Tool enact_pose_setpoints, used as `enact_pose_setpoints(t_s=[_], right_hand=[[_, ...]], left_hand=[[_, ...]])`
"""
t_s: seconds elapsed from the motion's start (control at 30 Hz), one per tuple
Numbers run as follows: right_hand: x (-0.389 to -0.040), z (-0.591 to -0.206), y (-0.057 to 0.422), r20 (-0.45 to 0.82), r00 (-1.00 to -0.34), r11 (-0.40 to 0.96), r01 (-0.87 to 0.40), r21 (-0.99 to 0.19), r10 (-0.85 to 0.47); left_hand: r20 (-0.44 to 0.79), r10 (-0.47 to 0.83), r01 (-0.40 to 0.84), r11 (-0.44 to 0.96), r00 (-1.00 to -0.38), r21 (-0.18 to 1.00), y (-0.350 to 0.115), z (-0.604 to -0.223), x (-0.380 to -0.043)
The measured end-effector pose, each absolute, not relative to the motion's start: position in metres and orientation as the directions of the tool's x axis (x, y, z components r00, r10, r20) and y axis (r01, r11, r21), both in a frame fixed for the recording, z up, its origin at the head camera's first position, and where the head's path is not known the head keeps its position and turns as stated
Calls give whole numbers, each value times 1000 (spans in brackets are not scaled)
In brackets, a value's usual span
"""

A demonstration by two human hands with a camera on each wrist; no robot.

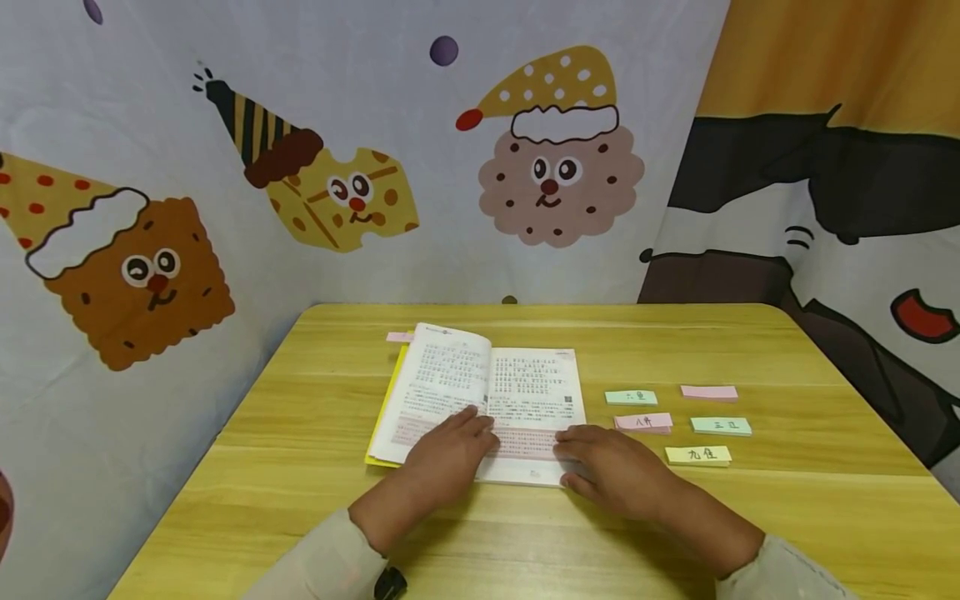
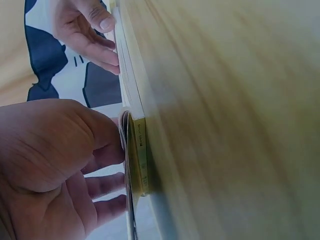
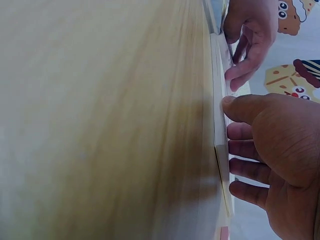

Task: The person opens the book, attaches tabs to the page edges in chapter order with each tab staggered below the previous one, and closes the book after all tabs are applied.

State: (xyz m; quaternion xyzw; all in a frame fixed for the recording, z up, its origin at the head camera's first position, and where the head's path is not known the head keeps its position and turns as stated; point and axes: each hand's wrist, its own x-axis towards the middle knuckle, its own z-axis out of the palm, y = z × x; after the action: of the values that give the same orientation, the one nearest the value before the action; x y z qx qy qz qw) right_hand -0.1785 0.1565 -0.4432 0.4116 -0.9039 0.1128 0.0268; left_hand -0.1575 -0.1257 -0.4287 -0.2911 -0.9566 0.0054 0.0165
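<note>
An open book [image 1: 525, 400] with printed text and a pinkish lower band lies on the wooden table, its left pages bowed up near the spine. My left hand [image 1: 450, 450] rests on the lower left page by the fold, fingers extended over the paper. On the right page's outer lower edge, my right hand [image 1: 618, 471] touches the paper with its fingertips. The right wrist view shows that hand [image 3: 280, 145] with spread, fairly straight fingers and nothing gripped. A yellow cover edge [image 1: 382, 417] shows at the book's left, and a pink tab [image 1: 399, 337] sticks out at its upper left.
Several folded paper slips lie right of the book: a green one [image 1: 631, 397], pink ones [image 1: 643, 422], another green one [image 1: 721, 426] and a yellow one [image 1: 697, 455], most with handwritten characters. A cartoon-printed cloth [image 1: 450, 275] stands behind the wooden table [image 1: 300, 400].
</note>
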Motion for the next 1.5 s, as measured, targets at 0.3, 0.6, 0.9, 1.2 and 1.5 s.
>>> enact_pose_setpoints(t_s=[0.3,0.6,0.9,1.2,1.5], right_hand=[[-179,-443,158,149,-653,629,-756,-182,-742],[-177,-440,160,125,-672,645,-738,-197,-730],[-180,-436,172,192,-659,622,-751,-223,-727],[-187,-427,201,319,-686,667,-722,-187,-653],[-194,-424,238,352,-735,727,-661,-185,-579]], left_hand=[[40,514,516,853,-857,81,-124,-426,-157],[-16,447,438,882,-894,172,-123,-428,-160],[2,458,451,874,-889,179,-124,-429,-161],[18,475,470,864,-880,180,-125,-427,-161],[1,468,460,868,-884,186,-127,-428,-161]])
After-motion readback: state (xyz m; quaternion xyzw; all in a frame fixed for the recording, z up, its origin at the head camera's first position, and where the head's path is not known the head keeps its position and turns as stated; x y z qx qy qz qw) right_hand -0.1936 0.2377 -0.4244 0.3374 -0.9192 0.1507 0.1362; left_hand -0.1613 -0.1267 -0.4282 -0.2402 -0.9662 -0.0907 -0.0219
